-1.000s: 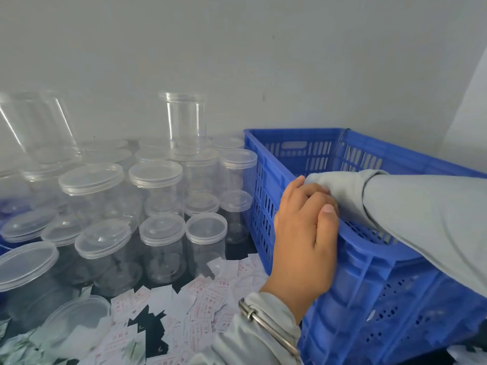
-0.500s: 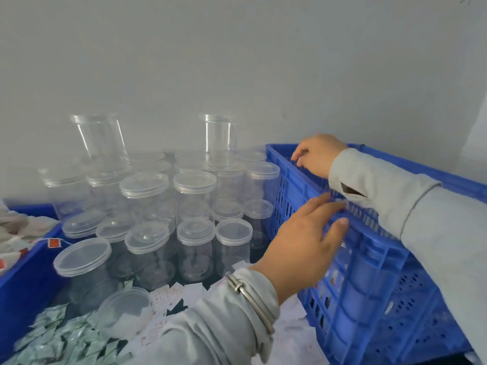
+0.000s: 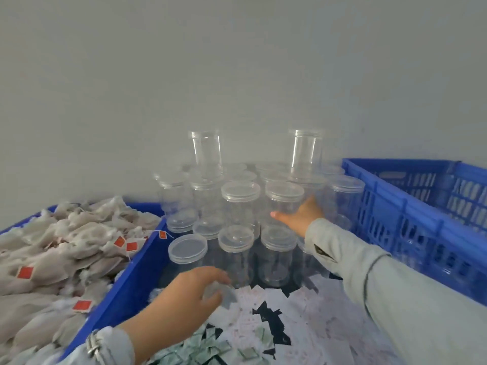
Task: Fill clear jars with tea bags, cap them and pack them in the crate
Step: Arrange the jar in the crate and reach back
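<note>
Head view. The right hand point(image 3: 300, 217) is seen wrapped round a capped clear jar point(image 3: 284, 206) in the second tier of the stack, thumb in front, fingers behind the wall. The left hand point(image 3: 184, 293) is held low at the front of the bench, fingers curled over a loose lid point(image 3: 220, 291); whether it is gripped or merely touched cannot be told. Tea bags point(image 3: 66, 248) are heaped in the left tray point(image 3: 126, 280); the blue crate point(image 3: 411, 206) stands at right, its interior not visible. Paper slips point(image 3: 297, 320) are scattered on the bench.

Assessment: a jar is being taken for filling. It should be lifted straight up, since neighbouring jars touch it and the stacked tiers could be toppled.
</note>
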The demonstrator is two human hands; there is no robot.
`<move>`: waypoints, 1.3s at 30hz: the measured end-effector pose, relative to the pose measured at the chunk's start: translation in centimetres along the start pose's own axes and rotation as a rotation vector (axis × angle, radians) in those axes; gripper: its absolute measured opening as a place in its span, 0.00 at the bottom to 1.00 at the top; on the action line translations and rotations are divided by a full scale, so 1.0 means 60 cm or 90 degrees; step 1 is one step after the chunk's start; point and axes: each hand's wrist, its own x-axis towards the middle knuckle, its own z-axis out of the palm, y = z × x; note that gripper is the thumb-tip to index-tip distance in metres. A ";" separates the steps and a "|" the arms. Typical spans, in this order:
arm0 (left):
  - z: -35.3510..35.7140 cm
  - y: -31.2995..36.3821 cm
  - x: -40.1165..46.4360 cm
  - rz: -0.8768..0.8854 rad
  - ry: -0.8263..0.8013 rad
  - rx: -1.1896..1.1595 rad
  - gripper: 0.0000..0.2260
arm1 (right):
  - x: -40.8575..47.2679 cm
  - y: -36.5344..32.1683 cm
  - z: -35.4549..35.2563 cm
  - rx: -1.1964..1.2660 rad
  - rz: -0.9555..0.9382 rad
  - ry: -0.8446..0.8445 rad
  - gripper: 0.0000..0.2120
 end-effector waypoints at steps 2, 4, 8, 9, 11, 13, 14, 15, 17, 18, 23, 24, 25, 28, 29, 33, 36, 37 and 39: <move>0.003 -0.032 -0.018 -0.022 -0.003 -0.027 0.09 | 0.015 0.006 0.037 0.120 0.043 0.029 0.57; 0.006 -0.049 -0.026 -0.040 0.003 -0.057 0.08 | 0.026 0.010 0.063 0.189 0.048 0.091 0.53; 0.004 -0.057 -0.019 -0.069 0.050 -0.191 0.07 | 0.025 0.006 0.081 0.272 0.026 0.165 0.46; 0.001 -0.058 -0.018 -0.070 0.057 -0.213 0.08 | 0.019 0.004 0.080 0.294 0.015 0.185 0.45; -0.003 -0.061 -0.018 -0.070 0.079 -0.229 0.08 | -0.007 0.002 0.076 0.349 -0.024 0.247 0.44; -0.006 -0.064 -0.018 -0.068 0.118 -0.244 0.06 | -0.056 0.009 0.077 0.405 -0.078 0.307 0.43; -0.008 -0.064 -0.019 -0.056 0.140 -0.258 0.06 | -0.087 0.017 0.082 0.426 -0.116 0.320 0.42; -0.010 -0.063 -0.021 -0.033 0.159 -0.273 0.07 | -0.120 0.026 0.090 0.436 -0.160 0.306 0.41; -0.014 -0.058 -0.026 0.034 0.172 -0.283 0.18 | -0.175 0.045 0.121 0.435 -0.231 0.189 0.39; -0.015 -0.056 -0.029 0.066 0.162 -0.271 0.25 | -0.194 0.054 0.141 0.432 -0.252 0.104 0.38; -0.010 -0.055 -0.038 0.147 0.047 -0.139 0.40 | -0.246 0.077 0.226 0.340 -0.366 -0.249 0.41; -0.009 -0.055 -0.039 0.143 0.013 -0.116 0.40 | -0.251 0.080 0.237 0.312 -0.390 -0.272 0.43; -0.008 -0.056 -0.039 0.141 -0.026 -0.088 0.39 | -0.254 0.081 0.246 0.299 -0.395 -0.288 0.44; -0.008 -0.062 -0.038 0.143 -0.135 -0.030 0.37 | -0.255 0.081 0.255 0.323 -0.361 -0.326 0.44; -0.009 -0.064 -0.038 0.146 -0.159 -0.024 0.38 | -0.253 0.084 0.255 0.345 -0.356 -0.334 0.44; -0.004 -0.063 -0.036 0.157 -0.179 0.020 0.38 | -0.252 0.101 0.251 0.422 -0.342 -0.341 0.43; -0.002 -0.053 -0.035 0.146 -0.103 0.023 0.34 | -0.255 0.106 0.255 0.434 -0.333 -0.286 0.45; -0.003 -0.050 -0.036 0.141 -0.086 0.021 0.33 | -0.255 0.106 0.257 0.440 -0.344 -0.273 0.45; -0.004 -0.048 -0.037 0.134 -0.071 0.015 0.33 | -0.256 0.104 0.259 0.429 -0.375 -0.255 0.45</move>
